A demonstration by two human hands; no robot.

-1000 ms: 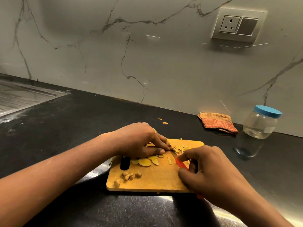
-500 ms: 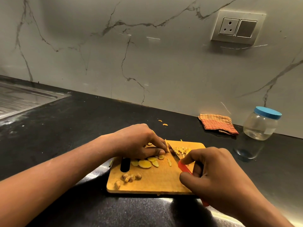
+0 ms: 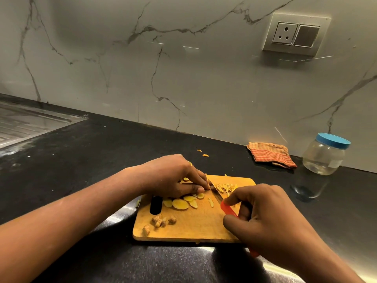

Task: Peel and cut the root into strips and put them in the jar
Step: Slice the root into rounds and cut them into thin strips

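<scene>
A wooden cutting board (image 3: 195,227) lies on the black counter. My left hand (image 3: 173,176) presses yellow root slices down at the board's far side, fingertips against the knife blade (image 3: 215,190). My right hand (image 3: 263,217) grips the knife's red handle (image 3: 228,209), blade tip down on the board. Several flat root slices (image 3: 180,203) lie near the left thumb. A pile of cut strips (image 3: 225,187) sits right of the blade. Brown peel scraps (image 3: 161,220) lie at the board's near left. The clear jar (image 3: 324,155) with a blue lid stands at the far right, shut.
A folded orange checked cloth (image 3: 271,154) lies by the wall, left of the jar. Two small root bits (image 3: 203,153) lie on the counter behind the board. A steel sink drainboard (image 3: 24,123) is at far left. A wall socket (image 3: 295,34) is above.
The knife blade has come up from under my right hand and now shows against my left fingertips. My right hand shifted slightly nearer and to the right.
</scene>
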